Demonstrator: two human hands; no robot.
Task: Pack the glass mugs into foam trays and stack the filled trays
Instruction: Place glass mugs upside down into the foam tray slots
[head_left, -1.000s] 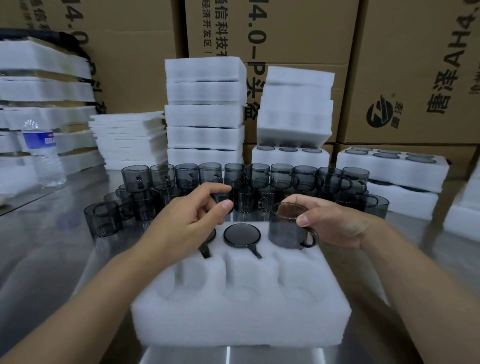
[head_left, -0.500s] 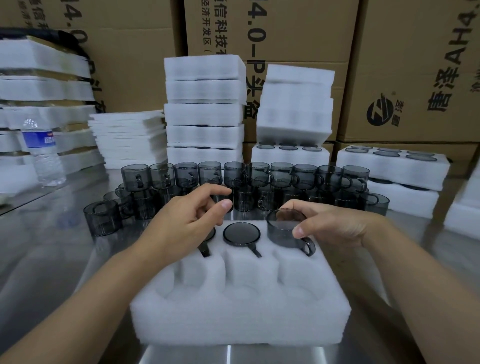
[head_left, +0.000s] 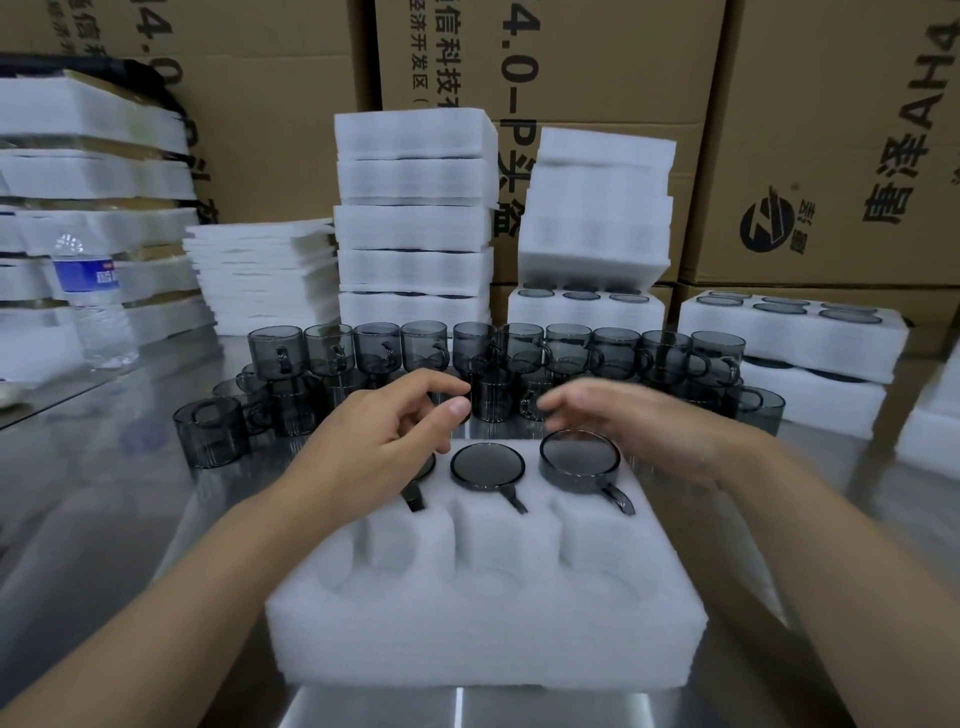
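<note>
A white foam tray (head_left: 483, 618) lies on the steel table in front of me. Its far row holds three smoky glass mugs: the right mug (head_left: 579, 462) sits partly sunk in its pocket, the middle mug (head_left: 487, 466) sits flush, and the left one is mostly hidden under my left hand (head_left: 384, 441). The near row of pockets holds nothing. My left hand hovers with loosely curled fingers and grips nothing. My right hand (head_left: 639, 426), blurred, floats just behind the right mug with relaxed fingers, apart from it. Several loose mugs (head_left: 498, 358) stand in rows behind the tray.
Stacks of foam trays (head_left: 413, 218) stand behind the mugs, and filled trays (head_left: 789, 332) sit at the right. A water bottle (head_left: 93, 306) stands at the far left. Cardboard boxes (head_left: 831, 135) form the back wall.
My right hand lowered the mug into the far right pocket and let go of it, then lifted back toward the loose mugs. My left hand barely moved.
</note>
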